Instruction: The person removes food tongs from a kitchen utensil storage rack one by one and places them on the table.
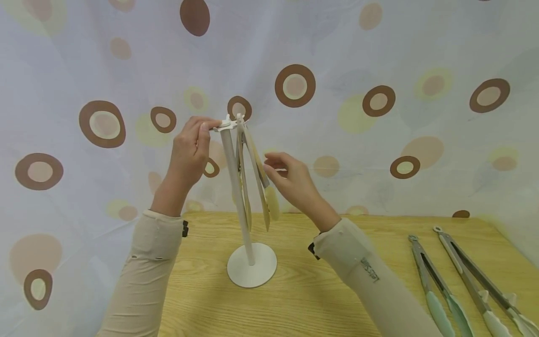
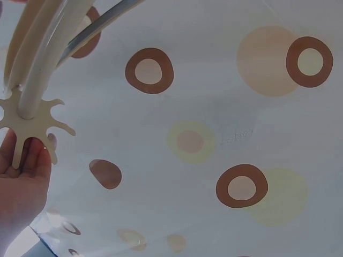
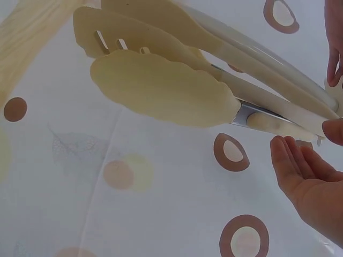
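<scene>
My left hand (image 1: 189,150) pinches the edge of the hooked top plate (image 1: 227,124) of a white utensil stand (image 1: 234,182). In the left wrist view, its fingers reach around one prong of that star-shaped plate (image 2: 40,126). Several cream-coloured utensils hang from the hooks on the right side. Among them are tongs with a scalloped cream head (image 3: 161,91) and a slotted utensil (image 3: 88,32). Beside the hanging tongs, my right hand (image 1: 292,180) is held with fingers slightly bent and nothing in it. Its fingertips (image 3: 278,147) are close to the tongs' metal handle.
The stand's round white base (image 1: 263,276) rests on a wood-grain table (image 1: 294,309). At the right lie two more tongs, one with mint-green heads (image 1: 440,313), the other with pale heads (image 1: 494,323). A spotted cloth (image 1: 337,47) hangs behind.
</scene>
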Motion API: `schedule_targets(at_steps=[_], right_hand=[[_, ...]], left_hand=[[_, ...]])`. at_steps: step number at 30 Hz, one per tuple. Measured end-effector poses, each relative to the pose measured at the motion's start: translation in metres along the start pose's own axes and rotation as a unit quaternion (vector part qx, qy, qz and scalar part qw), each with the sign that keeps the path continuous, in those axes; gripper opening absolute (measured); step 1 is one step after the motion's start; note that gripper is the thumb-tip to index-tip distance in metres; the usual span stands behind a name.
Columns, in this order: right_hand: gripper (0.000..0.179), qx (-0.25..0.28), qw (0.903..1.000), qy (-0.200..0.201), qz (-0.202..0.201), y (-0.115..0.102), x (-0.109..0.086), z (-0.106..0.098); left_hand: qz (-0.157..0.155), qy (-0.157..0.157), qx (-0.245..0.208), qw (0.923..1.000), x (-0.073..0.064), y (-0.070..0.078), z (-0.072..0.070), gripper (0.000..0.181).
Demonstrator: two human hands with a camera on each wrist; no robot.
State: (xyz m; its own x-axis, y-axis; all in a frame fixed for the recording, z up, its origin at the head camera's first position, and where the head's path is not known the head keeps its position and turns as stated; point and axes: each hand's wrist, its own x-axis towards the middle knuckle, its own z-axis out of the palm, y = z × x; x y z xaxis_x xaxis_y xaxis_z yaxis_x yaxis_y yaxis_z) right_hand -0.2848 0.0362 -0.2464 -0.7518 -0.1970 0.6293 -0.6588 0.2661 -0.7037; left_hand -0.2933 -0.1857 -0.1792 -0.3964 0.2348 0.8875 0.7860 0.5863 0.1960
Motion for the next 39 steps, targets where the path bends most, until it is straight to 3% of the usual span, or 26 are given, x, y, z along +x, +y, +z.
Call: schedule_targets(at_steps=[17,26,34,39], right_hand=[[0.038,0.078,0.9967,-0.016,-0.015,-0.004,0.013,0.013],[0.039,0.136,0.9900,-0.027,-0.026,-0.003,0.017,0.012],[0.040,0.128,0.9911,-0.038,0.002,-0.004,0.018,0.012],[0.039,0.077,0.9968,-0.014,0.013,-0.006,0.019,0.018]], left_hand=[[-0.009,-0.004,-0.002,1.0000,0.000,0.000,0.000,0.034],[-0.006,-0.003,-0.001,1.0000,0.001,0.002,-0.001,0.035],[-0.012,0.001,-0.001,0.9999,0.000,0.002,-0.001,0.034],[-0.008,0.002,-0.003,1.0000,0.000,0.001,0.000,0.034]])
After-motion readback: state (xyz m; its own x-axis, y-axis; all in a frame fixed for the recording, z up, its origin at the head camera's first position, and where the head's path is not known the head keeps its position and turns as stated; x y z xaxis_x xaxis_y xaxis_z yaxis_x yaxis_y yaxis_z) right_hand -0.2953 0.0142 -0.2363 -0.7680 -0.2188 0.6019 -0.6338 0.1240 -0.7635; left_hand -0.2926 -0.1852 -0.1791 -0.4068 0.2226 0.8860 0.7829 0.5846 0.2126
